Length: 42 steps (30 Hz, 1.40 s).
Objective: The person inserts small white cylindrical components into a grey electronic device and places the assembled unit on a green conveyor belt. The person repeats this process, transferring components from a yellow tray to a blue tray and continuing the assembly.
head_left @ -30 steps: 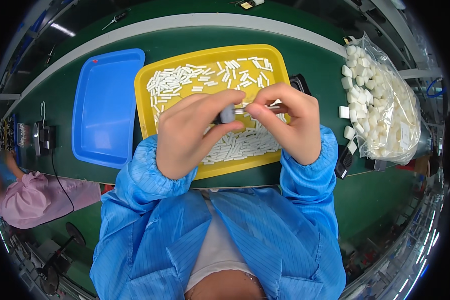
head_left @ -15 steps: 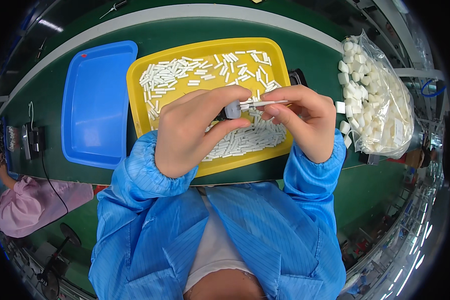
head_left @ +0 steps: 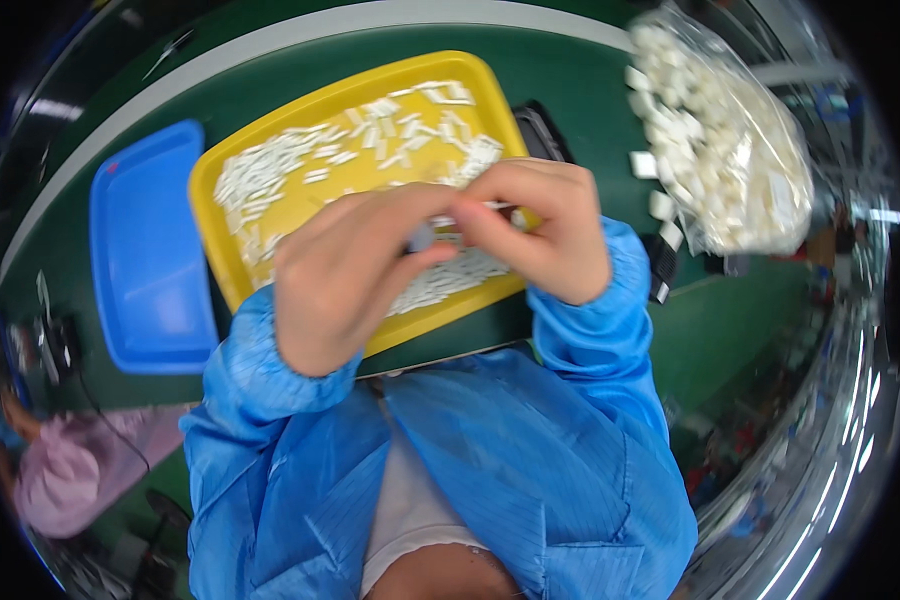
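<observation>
Moved since half a second ago: right grip [head_left: 567,235] has come closer to left grip [head_left: 345,270], so their fingertips now overlap in the view; the camera view has turned also.
Left grip: thumb and index finger pinch a small grey piece [head_left: 422,238] from two sides.
Right grip: thumb and index finger are brought together at the tips; whether they clench something I cannot tell, because of blur and covering fingers.
Grey piece: lies between the left thumb and index finger, just to the left of the right fingertips; whether these touch it is not clear.
Yellow tray [head_left: 300,205]: stands under both grips, which are above its middle part.
White sticks [head_left: 260,165]: short and loose, heaped at the far left of the tray, more scattered at far right, and lying dense on the near side.
Blue tray [head_left: 160,270]: on the left, beside the yellow one.
Clear plastic bag [head_left: 775,170]: at right on the green desk [head_left: 580,90], with white blocks [head_left: 660,90] at its left side.
</observation>
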### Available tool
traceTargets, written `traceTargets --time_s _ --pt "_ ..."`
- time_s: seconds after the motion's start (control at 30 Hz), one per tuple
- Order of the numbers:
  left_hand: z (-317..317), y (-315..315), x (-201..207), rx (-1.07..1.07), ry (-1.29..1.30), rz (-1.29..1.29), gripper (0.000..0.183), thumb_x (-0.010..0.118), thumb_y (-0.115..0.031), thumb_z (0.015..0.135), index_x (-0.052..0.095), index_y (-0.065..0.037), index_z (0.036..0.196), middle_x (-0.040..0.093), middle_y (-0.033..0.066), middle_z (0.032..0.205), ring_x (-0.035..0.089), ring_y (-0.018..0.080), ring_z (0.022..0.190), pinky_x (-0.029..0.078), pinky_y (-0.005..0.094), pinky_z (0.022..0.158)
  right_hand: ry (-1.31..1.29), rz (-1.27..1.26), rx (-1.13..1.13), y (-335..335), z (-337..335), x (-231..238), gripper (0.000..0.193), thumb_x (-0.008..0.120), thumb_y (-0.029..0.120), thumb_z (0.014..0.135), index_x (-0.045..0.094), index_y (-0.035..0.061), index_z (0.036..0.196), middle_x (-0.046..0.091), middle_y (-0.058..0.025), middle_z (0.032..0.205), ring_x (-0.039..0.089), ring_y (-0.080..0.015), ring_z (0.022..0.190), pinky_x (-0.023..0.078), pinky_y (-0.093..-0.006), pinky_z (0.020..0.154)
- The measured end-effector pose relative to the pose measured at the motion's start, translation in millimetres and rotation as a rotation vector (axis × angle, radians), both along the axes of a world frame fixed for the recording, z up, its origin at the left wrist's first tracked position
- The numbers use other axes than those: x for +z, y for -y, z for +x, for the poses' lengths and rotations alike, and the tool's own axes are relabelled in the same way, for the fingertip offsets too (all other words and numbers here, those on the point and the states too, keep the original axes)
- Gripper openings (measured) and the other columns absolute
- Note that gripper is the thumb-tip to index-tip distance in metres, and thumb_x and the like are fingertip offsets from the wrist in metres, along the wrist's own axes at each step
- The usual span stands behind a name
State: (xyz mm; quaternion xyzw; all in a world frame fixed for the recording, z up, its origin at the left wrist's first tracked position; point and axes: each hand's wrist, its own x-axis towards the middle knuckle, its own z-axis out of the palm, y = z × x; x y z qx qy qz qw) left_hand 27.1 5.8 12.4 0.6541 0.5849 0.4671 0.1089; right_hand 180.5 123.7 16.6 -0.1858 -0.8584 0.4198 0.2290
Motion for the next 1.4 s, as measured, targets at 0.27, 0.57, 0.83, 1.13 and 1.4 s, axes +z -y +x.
traceTargets --time_s 0.27,0.57,0.83,1.13,1.4 --pt "-3 -4 -13 0.083 0.418 -0.514 0.019 0.062 -0.003 0.083 0.057 -0.003 0.102 0.061 0.0082 0.077 0.062 0.0127 0.067 0.045 0.0224 0.059 0.558 0.338 -0.78 -93 112 -20 0.033 0.055 0.035 0.088 0.065 0.0042 0.09 0.065 -0.0156 0.074 0.063 -0.0349 0.071 0.049 -0.0416 0.064" --pt "-19 -3 -34 -0.124 0.826 -0.43 0.019 0.047 -0.016 0.095 0.051 -0.002 0.108 0.062 0.0079 0.086 0.059 0.0105 0.07 0.042 0.0193 0.055 0.794 -0.175 -0.748 -152 168 -72 0.036 0.072 0.034 0.074 0.066 0.0041 0.093 0.065 -0.0068 0.082 0.062 -0.0176 0.068 0.048 -0.0297 0.06" --pt "-18 5 -21 -0.212 1.146 -0.336 0.024 0.041 -0.017 0.097 0.046 -0.004 0.116 0.059 0.0104 0.099 0.059 0.0132 0.08 0.045 0.0208 0.058 0.137 -0.607 -0.422 -92 96 -24 0.035 0.071 0.021 0.079 0.06 0.0024 0.106 0.065 -0.0012 0.091 0.057 -0.0062 0.069 0.045 -0.0199 0.059" --pt "-26 19 -16 -0.069 1.003 -0.084 0.025 0.055 -0.005 0.089 0.049 -0.004 0.114 0.054 0.006 0.104 0.055 0.0137 0.093 0.046 0.0248 0.076 -0.266 -0.689 -0.086 -7 -35 -14 0.018 0.073 -0.003 0.071 0.064 -0.0022 0.087 0.065 -0.0057 0.081 0.059 -0.0087 0.073 0.046 -0.0209 0.064" --pt "-23 17 -7 0.134 0.504 -0.058 0.048 0.064 -0.002 0.081 0.044 -0.004 0.124 0.056 0.0162 0.119 0.062 0.0289 0.102 0.048 0.0316 0.08 -0.367 -0.702 -0.043 15 -47 -26 0.024 0.073 -0.001 0.072 0.063 -0.0034 0.094 0.064 -0.0074 0.089 0.06 -0.0113 0.078 0.048 -0.022 0.064"
